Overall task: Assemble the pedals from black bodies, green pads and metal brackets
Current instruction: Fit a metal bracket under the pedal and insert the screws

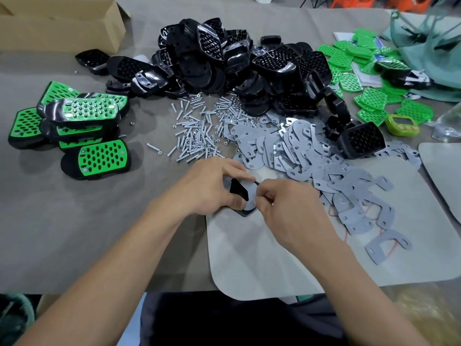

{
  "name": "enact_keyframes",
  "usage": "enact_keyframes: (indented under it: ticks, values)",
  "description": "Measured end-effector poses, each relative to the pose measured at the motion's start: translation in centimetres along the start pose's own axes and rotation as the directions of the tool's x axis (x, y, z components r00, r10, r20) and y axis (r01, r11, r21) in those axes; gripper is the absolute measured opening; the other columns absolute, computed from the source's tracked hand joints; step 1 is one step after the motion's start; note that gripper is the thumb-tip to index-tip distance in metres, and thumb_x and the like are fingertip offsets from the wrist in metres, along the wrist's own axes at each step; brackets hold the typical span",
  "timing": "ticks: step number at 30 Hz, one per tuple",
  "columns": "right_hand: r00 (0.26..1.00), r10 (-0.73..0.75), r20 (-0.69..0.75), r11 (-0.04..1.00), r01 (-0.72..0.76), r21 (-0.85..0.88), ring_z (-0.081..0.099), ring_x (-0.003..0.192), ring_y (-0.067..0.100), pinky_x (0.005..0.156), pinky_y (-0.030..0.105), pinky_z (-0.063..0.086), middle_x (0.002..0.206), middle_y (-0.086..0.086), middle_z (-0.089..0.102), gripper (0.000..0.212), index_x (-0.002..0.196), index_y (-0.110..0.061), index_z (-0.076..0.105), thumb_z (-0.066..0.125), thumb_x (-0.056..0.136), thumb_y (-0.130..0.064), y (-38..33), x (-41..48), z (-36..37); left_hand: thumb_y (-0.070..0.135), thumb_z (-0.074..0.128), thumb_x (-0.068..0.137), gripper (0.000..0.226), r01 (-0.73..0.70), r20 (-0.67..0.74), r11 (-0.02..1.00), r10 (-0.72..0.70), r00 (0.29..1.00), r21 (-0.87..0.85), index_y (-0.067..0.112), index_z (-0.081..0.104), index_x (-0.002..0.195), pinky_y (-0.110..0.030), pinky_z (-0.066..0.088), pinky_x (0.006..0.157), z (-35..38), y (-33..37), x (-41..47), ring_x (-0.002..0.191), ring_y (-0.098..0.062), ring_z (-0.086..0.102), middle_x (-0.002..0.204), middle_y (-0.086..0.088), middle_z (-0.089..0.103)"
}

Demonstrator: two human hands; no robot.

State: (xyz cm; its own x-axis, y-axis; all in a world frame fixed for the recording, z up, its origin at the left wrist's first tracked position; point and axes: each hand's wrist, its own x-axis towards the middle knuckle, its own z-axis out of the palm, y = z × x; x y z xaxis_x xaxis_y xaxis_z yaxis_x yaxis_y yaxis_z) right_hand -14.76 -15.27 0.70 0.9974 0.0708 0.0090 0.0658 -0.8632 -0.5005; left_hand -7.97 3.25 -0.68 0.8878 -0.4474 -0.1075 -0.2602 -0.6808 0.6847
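Fingers [234,169] of the left hand [212,188] curl over the far edge of one black body [239,191], thumb clamped on its near side, so the part is gripped firmly. A grey metal bracket [251,199] lies flat on that body. The right hand [287,203] has its thumb and forefinger closed in a tight pinch at the bracket's right edge; whether something small sits between them cannot be told. This work is held well in front of the heap of black bodies [237,63], over the corner of a grey mat [262,258].

Between the heap and the hands lies a spread of loose screws [197,131], and beside it, front-right of the heap, a wide pile of brackets [311,161] that spills onto the mat and crowds the right hand's side. One black body [359,139] lies on that pile. Right of the heap are scattered green pads [369,98] and a small green timer [401,124]. Left of the heap sits a stack of finished pedals [82,121], green faces up.

Behind and left of the heap stands an open cardboard box [62,23]; its contents are out of sight. Far right of the heap a clear bag [449,126] holds what look like metal bits, and a teal cloth bag [436,58] slumps behind the pads.

All rests on a table [74,221] covered in grey-brown sheeting; orange stools [349,1] show beyond the heap
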Motion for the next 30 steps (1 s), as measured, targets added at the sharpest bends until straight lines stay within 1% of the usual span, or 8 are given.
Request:
enact_keyframes:
  ticks: [4,6,9,12,16,20,25,30]
  values:
    - [0.993,-0.115,0.028,0.976,0.118,-0.185,0.046,0.058,0.027,0.047,0.031,0.032,0.060,-0.001,0.046,0.023,0.073,-0.017,0.051,0.053,0.095,-0.020,-0.6,0.1,0.3,0.032,0.096,0.066,0.054,-0.010,0.013,1.000,0.010,1.000,0.006,0.044,0.077,0.115,-0.002,0.031,0.083,0.0,0.1,0.1,0.103,0.007,0.055,0.119,0.029,0.066]
    - [0.979,-0.202,0.043,0.930,0.205,-0.305,0.035,0.050,0.027,0.043,0.025,0.019,0.056,-0.004,0.030,0.032,0.066,-0.018,0.042,0.068,0.083,-0.013,-1.3,0.1,-0.1,0.032,0.096,0.065,0.053,-0.017,0.010,1.000,0.017,1.000,0.008,0.043,0.077,0.114,0.000,0.031,0.082,-0.1,0.1,0.0,0.104,0.008,0.054,0.118,0.029,0.066]
    - [0.978,-0.204,0.032,0.900,0.201,-0.388,0.036,0.038,0.030,0.037,0.025,0.030,0.050,-0.007,0.022,0.053,0.061,-0.023,0.033,0.085,0.067,-0.017,-1.3,-0.4,-0.1,0.033,0.095,0.065,0.053,0.005,0.005,1.000,-0.005,1.000,0.000,0.044,0.077,0.114,0.001,0.029,0.084,-0.1,0.1,0.0,0.106,0.008,0.052,0.121,0.030,0.064]
    - [0.998,-0.038,-0.056,0.980,0.027,-0.195,0.051,0.056,0.025,0.050,0.032,0.039,0.051,-0.002,0.043,0.036,0.068,-0.021,0.047,0.048,0.096,-0.044,1.2,-0.4,0.9,0.033,0.095,0.066,0.054,0.026,0.005,1.000,-0.026,1.000,0.005,0.046,0.076,0.115,0.000,0.029,0.085,0.0,0.1,-0.1,0.109,0.007,0.052,0.125,0.030,0.062]
    - [0.989,-0.028,-0.146,0.987,0.050,0.155,0.057,0.072,0.006,0.062,0.016,0.041,0.073,-0.017,0.061,0.024,0.102,-0.037,0.066,0.051,0.093,-0.020,1.9,-1.2,0.6,0.032,0.095,0.066,0.053,0.040,0.010,0.999,-0.040,0.999,-0.024,0.046,0.076,0.113,-0.009,0.033,0.088,0.0,0.1,-0.1,0.111,0.006,0.052,0.126,0.030,0.062]
    - [0.999,-0.010,-0.053,0.979,0.021,0.204,0.057,0.065,0.001,0.059,0.010,0.037,0.069,-0.031,0.059,0.032,0.101,-0.033,0.076,0.059,0.091,-0.008,1.8,-1.8,0.8,0.035,0.097,0.064,0.054,0.050,0.022,0.998,-0.050,0.999,-0.026,0.047,0.077,0.113,-0.012,0.034,0.088,0.0,0.1,-0.1,0.111,0.006,0.052,0.127,0.030,0.062]
    - [0.996,-0.020,-0.082,1.000,0.020,0.001,0.056,0.063,0.010,0.048,0.016,0.033,0.063,-0.020,0.059,0.020,0.068,-0.027,0.064,0.047,0.071,-0.035,1.3,-1.8,0.6,0.034,0.096,0.064,0.054,0.045,0.016,0.999,-0.045,0.999,-0.005,0.046,0.077,0.113,-0.001,0.030,0.083,-0.1,0.0,0.1,0.104,0.007,0.051,0.126,0.030,0.063]
    - [0.990,0.033,-0.136,0.979,-0.004,0.204,0.054,0.063,0.010,0.060,0.013,0.039,0.077,-0.025,0.061,0.038,0.110,-0.039,0.070,0.060,0.080,-0.019,1.1,-2.6,1.1,0.034,0.096,0.065,0.053,0.033,0.015,0.999,-0.032,0.999,-0.016,0.046,0.077,0.113,-0.006,0.033,0.084,0.0,0.1,0.0,0.108,0.006,0.053,0.125,0.029,0.063]
